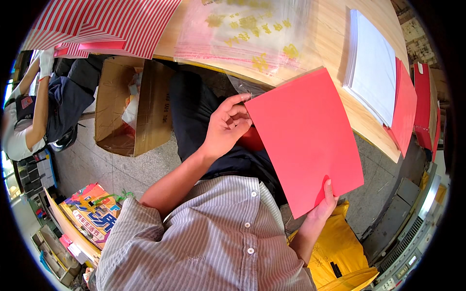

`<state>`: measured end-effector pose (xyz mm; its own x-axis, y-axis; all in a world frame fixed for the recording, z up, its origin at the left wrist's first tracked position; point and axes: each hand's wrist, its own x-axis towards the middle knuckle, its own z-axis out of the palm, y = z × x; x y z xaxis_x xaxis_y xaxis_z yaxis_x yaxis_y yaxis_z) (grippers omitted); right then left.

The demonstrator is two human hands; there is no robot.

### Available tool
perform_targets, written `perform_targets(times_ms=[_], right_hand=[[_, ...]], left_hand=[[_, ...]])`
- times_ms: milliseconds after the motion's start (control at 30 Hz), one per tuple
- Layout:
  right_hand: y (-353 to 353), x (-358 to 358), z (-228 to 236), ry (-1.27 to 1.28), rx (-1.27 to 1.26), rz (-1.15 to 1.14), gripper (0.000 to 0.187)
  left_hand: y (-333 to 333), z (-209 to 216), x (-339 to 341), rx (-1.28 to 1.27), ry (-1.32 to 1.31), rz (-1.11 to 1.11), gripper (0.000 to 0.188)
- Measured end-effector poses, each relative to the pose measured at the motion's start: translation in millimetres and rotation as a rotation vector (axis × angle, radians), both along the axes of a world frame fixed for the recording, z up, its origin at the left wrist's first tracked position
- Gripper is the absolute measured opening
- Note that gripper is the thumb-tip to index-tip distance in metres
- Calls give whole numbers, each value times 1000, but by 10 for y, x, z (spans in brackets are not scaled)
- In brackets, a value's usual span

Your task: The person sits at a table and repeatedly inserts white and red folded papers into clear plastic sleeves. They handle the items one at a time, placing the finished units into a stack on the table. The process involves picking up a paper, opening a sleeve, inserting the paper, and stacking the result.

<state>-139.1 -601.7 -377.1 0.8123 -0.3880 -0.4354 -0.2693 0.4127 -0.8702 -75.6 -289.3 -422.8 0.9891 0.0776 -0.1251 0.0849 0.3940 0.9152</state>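
A large red paper sheet (310, 145) is held at a tilt in front of my body. My right hand (323, 208) grips its lower right edge, thumb on top and the other fingers hidden underneath. Beside the sheet's upper left corner is my left hand (227, 123), its fingers loosely bent and apart, the tips close to the sheet's edge. I see nothing held in it. On the table (335, 111) to the right lies a stack of white sheets (371, 63), with more red sheets (405, 106) beside it.
Clear plastic packaging (242, 29) and red-striped sheets (107, 24) cover parts of the table. A cardboard box (155, 106) stands on the floor at left, near another person (39, 106) in a white glove. A yellow bag (340, 252) lies at lower right.
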Motion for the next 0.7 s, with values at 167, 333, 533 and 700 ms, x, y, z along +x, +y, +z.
perform_targets(times_ms=[167,333,533,700], right_hand=[[-25,13,-14,0,13,-15,46],[-29,26,-1,1,19,-21,45],[-51,22,7,10,33,-6,44],[-21,32,36,24,21,-23,44]], left_hand=[[0,13,25,-24,1,-14,51],[16,-5,38,-3,-5,-29,52],[25,23,49,-9,-3,-40,51],[32,-10,72,16,-9,-46,48]])
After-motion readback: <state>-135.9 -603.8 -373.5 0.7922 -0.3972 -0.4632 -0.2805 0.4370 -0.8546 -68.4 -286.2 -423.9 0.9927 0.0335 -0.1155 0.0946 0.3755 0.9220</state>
